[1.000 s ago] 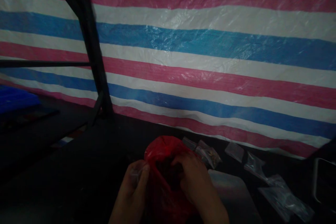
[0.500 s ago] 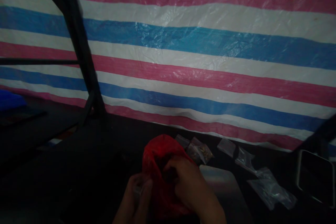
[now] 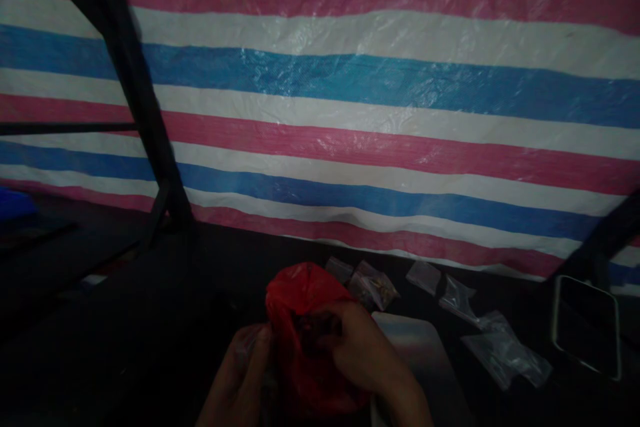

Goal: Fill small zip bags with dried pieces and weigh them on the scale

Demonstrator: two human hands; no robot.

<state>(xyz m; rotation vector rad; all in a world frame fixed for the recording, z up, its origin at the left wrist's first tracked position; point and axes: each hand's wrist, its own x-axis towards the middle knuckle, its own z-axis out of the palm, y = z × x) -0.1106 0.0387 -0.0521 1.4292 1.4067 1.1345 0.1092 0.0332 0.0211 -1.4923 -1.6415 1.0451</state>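
A red plastic bag (image 3: 305, 283) stands with its mouth facing me at the bottom middle. My right hand (image 3: 367, 350) reaches into that mouth, fingers curled among dark contents that are too dim to name. Against the bag's left side, my left hand (image 3: 237, 373) is closed with thumb against fingers, pinching a small clear plastic bag (image 3: 244, 348). Under my right forearm lies a flat silvery plate-like object (image 3: 415, 340), partly covered by the arm.
Beyond the red bag lie small zip bags, one holding brass-coloured pieces (image 3: 383, 290). Several clear plastic bags (image 3: 505, 347) lie to the right, near a phone-like object (image 3: 586, 327). A black metal post (image 3: 135, 93) rises at left before a striped tarp (image 3: 375, 107).
My view has shifted slightly. My left hand has moved a little left and lower, still with the clear bag. The red bag's mouth looks wider, showing more dark contents by my right fingers.
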